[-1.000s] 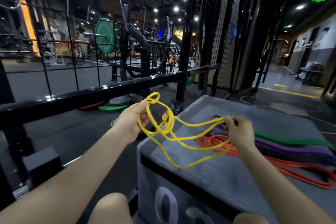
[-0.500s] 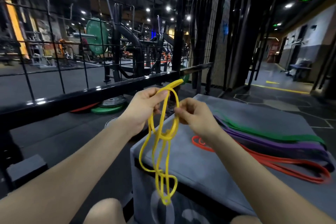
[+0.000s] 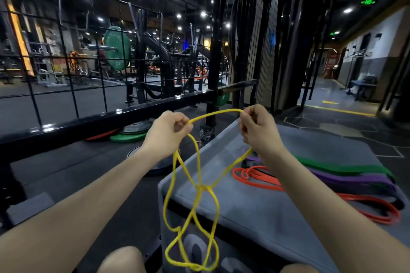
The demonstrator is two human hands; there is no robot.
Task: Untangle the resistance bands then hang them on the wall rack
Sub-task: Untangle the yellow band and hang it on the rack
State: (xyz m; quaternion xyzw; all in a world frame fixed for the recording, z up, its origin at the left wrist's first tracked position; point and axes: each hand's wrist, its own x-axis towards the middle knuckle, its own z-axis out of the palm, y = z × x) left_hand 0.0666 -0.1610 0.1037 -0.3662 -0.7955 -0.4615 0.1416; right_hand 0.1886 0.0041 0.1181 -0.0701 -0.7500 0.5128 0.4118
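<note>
Head view shows a yellow band (image 3: pixel 200 186) held up between two hands over the near-left corner of a grey worktop (image 3: pixel 255 206). Left hand (image 3: pixel 166 133), at 10 o'clock from the band's knot, has its fingers curled tight, pinching one end of the top strand. Right hand (image 3: pixel 257 126), at 1 o'clock, pinches the other end the same way, so a short span arcs between them. Below the hands the strands cross at a knot near mid-height, then hang in twisted loops down past the worktop's front edge. On the worktop, at 3 o'clock from the knot, lie an orange band (image 3: pixel 310 193), a purple band (image 3: pixel 355 180) and a green band (image 3: pixel 346 167), side by side and overlapping. A black rail (image 3: pixel 99 119) with wire mesh above it runs across at 11 o'clock, between the hands and the gym floor behind. Weight plates (image 3: pixel 131 134) lie on the floor under the rail.
</note>
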